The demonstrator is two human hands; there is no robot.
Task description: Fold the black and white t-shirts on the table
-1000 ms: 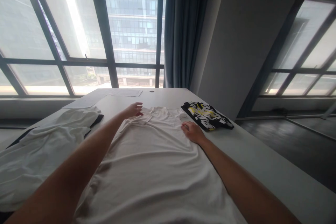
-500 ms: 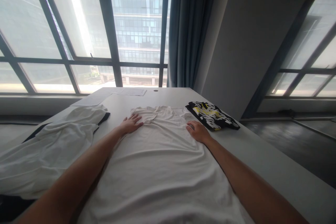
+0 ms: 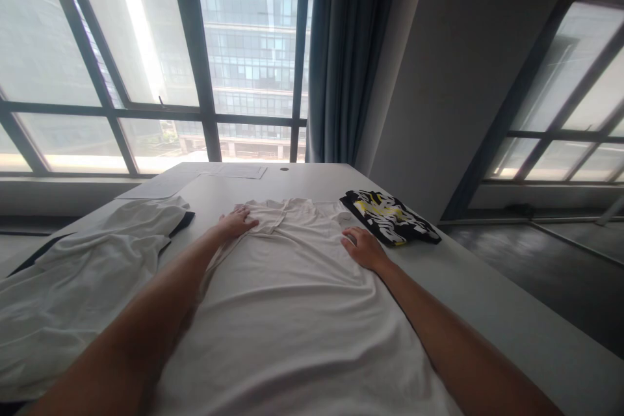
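Observation:
A white T-shirt (image 3: 292, 299) lies spread lengthwise before me, with soft wrinkles across its body and a bunched far end. My left hand (image 3: 237, 222) rests palm down on its far left edge, fingers extended over the fabric. At the far right edge, my right hand (image 3: 364, 248) touches the shirt with its fingers slightly bent and a gap between thumb and forefinger. Just beyond the right hand sits a folded black, white and yellow patterned garment (image 3: 390, 216).
The white table (image 3: 487, 305) carries another crumpled white garment (image 3: 92, 273) at left, with dark fabric under it. Papers (image 3: 238, 171) lie near the far edge, beside a round cable hole (image 3: 285, 169). Windows, a blue curtain (image 3: 344, 58) and a grey pillar (image 3: 439, 65) stand beyond.
My left hand has shifted slightly outward to the left, drawing the shirt's upper left edge with it. The right hand stays nearly in place. The view has turned slightly right.

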